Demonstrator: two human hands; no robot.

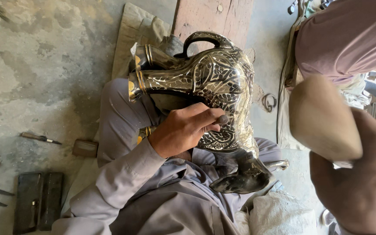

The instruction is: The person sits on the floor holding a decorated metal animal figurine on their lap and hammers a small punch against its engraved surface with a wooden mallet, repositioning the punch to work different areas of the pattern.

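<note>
A large engraved metal jug [218, 78] with leaf patterns lies on its side across my lap, its dark handle [203, 38] pointing away from me and its foot [244, 174] toward me. My left hand [183, 128] presses on the jug's belly with fingers curled and thumb pinched against them; anything between the fingertips is hidden. My right hand [362, 182] is raised close to the camera at the right, blurred. It grips a tan wooden mallet [323, 117] whose rounded head points toward the jug.
Another person in a mauve shirt [349, 39] sits at the top right. On the concrete floor at the left lie a wooden-handled chisel [40, 138], a small block [85, 148] and a dark case [38, 200]. A metal ring [269, 102] and a wooden plank [214, 17] lie beyond the jug.
</note>
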